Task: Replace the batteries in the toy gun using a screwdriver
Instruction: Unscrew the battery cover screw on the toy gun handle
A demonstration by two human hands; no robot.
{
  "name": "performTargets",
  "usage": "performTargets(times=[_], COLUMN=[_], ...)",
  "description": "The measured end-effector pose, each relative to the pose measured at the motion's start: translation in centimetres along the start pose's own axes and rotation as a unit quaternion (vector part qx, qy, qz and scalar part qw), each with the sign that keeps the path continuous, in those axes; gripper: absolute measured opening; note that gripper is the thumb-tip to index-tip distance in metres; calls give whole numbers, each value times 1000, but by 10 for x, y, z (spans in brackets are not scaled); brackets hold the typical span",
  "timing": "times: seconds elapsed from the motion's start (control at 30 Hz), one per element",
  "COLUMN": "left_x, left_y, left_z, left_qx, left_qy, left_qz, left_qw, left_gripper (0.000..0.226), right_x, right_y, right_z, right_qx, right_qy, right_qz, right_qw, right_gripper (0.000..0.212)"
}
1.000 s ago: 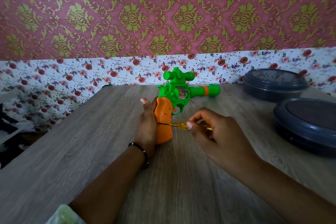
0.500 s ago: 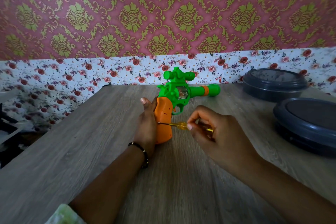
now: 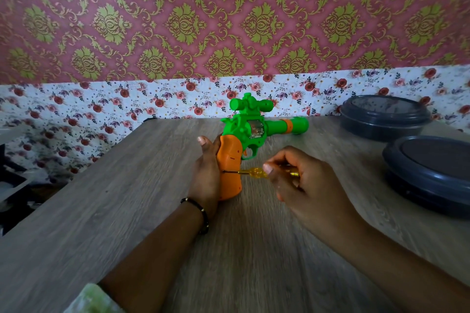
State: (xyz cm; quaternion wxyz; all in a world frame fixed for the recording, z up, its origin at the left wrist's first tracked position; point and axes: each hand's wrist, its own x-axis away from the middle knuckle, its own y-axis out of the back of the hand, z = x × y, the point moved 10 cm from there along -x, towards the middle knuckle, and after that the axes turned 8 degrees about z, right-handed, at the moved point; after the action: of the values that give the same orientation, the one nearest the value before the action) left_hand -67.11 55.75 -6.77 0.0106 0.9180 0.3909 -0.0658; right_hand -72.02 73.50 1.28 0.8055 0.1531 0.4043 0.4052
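A grey wood-grain table [image 3: 127, 211] carries the toy gun [image 3: 244, 145] and two dark lidded containers [image 3: 381, 117].

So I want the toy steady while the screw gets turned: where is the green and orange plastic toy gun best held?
By the orange grip, from its back, as the left hand does now. The toy gun stands butt-down on the wooden table, and the yellow-handled screwdriver in the right hand pushes in from the opposite side, so the palm braces against it.
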Motion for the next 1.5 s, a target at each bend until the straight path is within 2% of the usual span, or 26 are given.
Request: performTargets(times=[0.07, 0.17, 0.27, 0.3, 0.37, 0.43, 0.53, 0.63, 0.77, 0.93, 1.03, 1.2, 1.3, 1.43, 1.5], left_x=[0, 0, 3, 4, 2, 1, 3, -2, -3, 3, 2, -1, -1, -2, -2], left_y=[1, 1, 1, 1, 2, 2, 2, 2, 3, 0, 0, 2, 2, 2, 2], left_z=[-1, 0, -1, -2, 1, 4, 2, 9, 12, -2, 1, 4, 4, 6, 7], left_qx=[4, 7, 8, 11, 9, 10, 10, 7, -16, 4, -1, 8, -7, 11, 15], left_qy=[0, 1, 8, 10, 13, 16, 14, 17, 10, 5, 9, 5, -8, 5, 11], left_qz=[-7, -7, -9, -10, -8, -6, -6, 1, 5, 5, 4, 0, 2, 3, 4], left_qw=[1000, 1000, 1000, 1000, 1000, 1000, 1000, 1000, 1000, 1000, 1000, 1000, 1000, 1000, 1000], left_gripper=[64, 69, 89, 95, 110, 116, 109, 123, 116, 94, 95, 98, 101, 108, 108], right_x=[-3, -3, -2, -1, 0, 1, 0, -1, 2, 5, 4, 1, 1, 1, 1], right_y=[-3, -7, -8, -6, -2, 0, -2, -3, -5, -1, -3, -1, 2, 1, 0], right_z=[2, 6, 5, 2, -1, 2, 4, 12, 23, 21, 19, 16, 15, 12, 14], right_qx=[-33, -54, -65, -49, 62, 146, 102, 63, 84, 211, 219, 47, 34, 162, 197], right_qy=[16, 32, 28, 15, 8, 19, 33, 68, 106, 63, 64, 70, 66, 38, 42], right_qz=[23, 50, 44, 33, 9, -2, 11, 31, 35, 3, 10, 18, -3, 13, 22], right_qw=[999, 997, 997, 998, 998, 989, 994, 995, 990, 975, 974, 996, 997, 986, 979], right_gripper=[3, 6, 7, 17, 38, 42, 26, 12, 23, 48, 38, 4, 14, 49, 50])
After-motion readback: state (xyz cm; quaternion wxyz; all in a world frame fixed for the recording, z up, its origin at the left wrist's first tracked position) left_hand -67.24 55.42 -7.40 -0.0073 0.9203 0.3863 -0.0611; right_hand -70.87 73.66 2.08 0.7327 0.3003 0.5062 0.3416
